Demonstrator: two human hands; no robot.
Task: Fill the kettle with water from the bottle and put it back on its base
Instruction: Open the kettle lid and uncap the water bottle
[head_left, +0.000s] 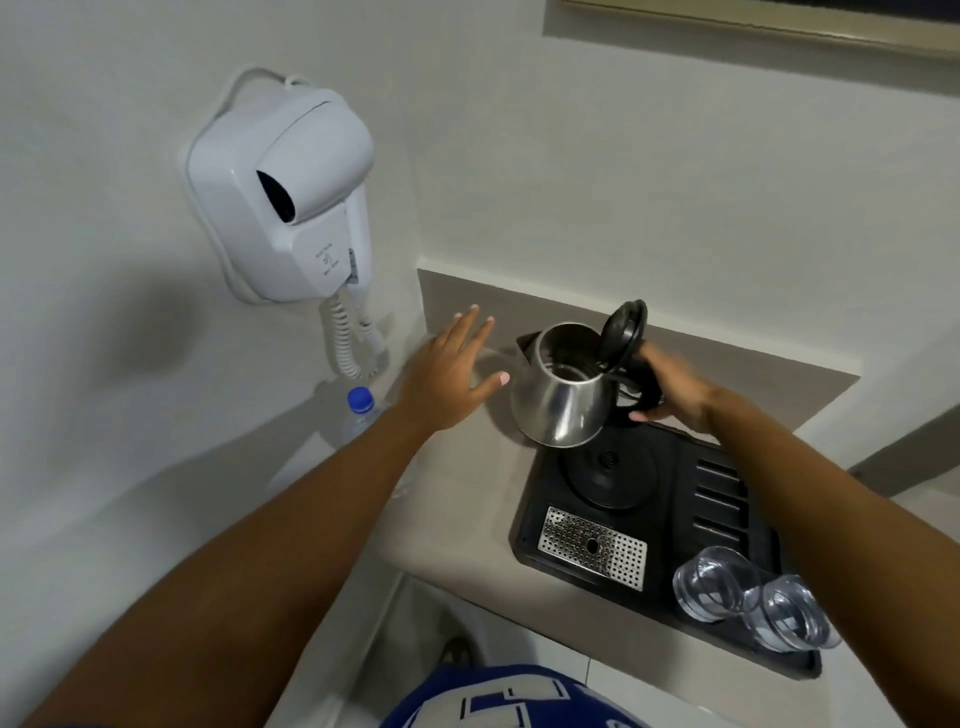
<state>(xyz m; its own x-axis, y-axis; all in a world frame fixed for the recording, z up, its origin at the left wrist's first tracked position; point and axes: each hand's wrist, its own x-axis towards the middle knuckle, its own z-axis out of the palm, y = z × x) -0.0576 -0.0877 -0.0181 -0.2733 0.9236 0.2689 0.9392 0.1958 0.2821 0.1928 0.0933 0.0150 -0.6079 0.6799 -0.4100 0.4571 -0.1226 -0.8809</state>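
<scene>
A steel kettle (558, 405) with its black lid (623, 332) flipped up is held off the counter, tilted, above the back left corner of the black tray. My right hand (667, 392) grips its black handle. The round black base (610, 475) sits bare in the tray just below the kettle. My left hand (449, 376) hovers with fingers spread to the left of the kettle, not touching it. A clear water bottle with a blue cap (360, 401) stands at the left of the counter, mostly hidden behind my left forearm.
The black tray (540, 545) holds a perforated metal drip grate (592, 545) and two upturned clear glasses (753, 608) at its front right. A white wall-mounted hair dryer (291, 192) with a coiled cord hangs at the left. The grey counter (457, 519) ends against the back wall.
</scene>
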